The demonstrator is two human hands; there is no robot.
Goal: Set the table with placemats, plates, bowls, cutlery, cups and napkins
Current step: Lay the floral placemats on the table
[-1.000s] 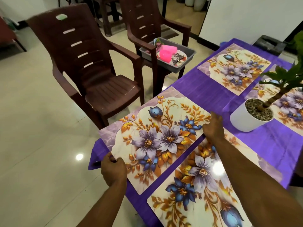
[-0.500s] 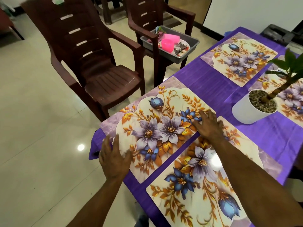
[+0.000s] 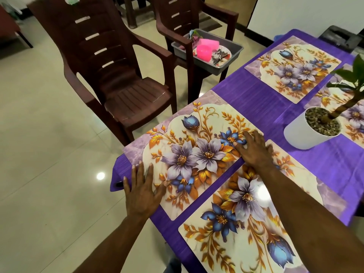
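Pressing flat with straight fingers, the left hand (image 3: 140,191) and right hand (image 3: 254,148) now smooth the near-corner placemat (image 3: 197,150), whose edges they pinched a second ago, so this mat looks placed and dishes come next. It lies on the purple tablecloth (image 3: 256,99) just beside a second mat (image 3: 246,223), with two more past a potted plant (image 3: 311,129). Plates, pink cups and cutlery wait in a grey tray (image 3: 226,64) on a brown chair (image 3: 193,42) over pale floor tiles (image 3: 49,144).
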